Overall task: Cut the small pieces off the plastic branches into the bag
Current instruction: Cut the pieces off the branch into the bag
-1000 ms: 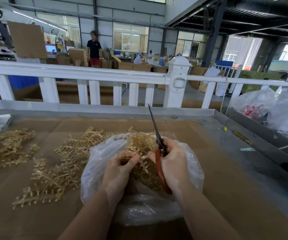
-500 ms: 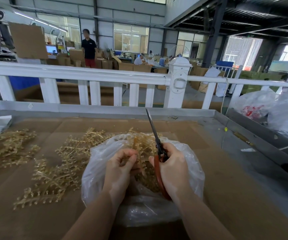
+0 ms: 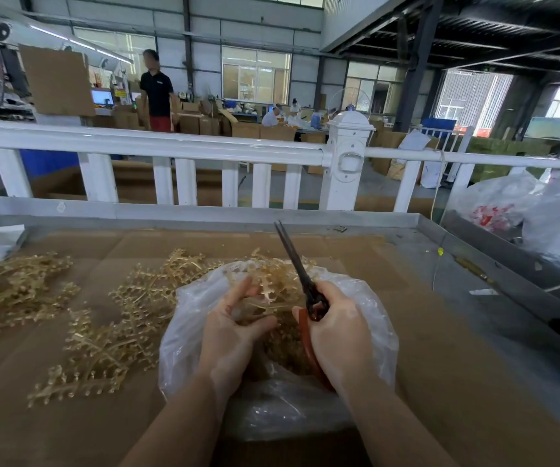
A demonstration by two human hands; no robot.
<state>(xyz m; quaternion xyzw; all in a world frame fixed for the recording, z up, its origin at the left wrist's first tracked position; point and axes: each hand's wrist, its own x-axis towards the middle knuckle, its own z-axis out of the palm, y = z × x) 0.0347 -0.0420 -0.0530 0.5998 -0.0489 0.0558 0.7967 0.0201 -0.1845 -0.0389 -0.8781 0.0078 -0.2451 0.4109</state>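
Left grip [image 3: 234, 326] pinches branch [image 3: 265, 298] beside scissors [image 3: 300, 274], above bag [image 3: 369, 305].

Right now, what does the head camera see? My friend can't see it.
Two hands work over a clear plastic bag: the left hand holds a gold plastic branch, the right hand grips red-handled scissors. More branches lie left on cardboard.

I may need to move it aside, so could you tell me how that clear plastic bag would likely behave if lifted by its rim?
The clear plastic bag looks thin and crumpled, so it would probably sag and fold rather than hold shape. The cut gold pieces pooled inside would likely shift towards the lowest point.
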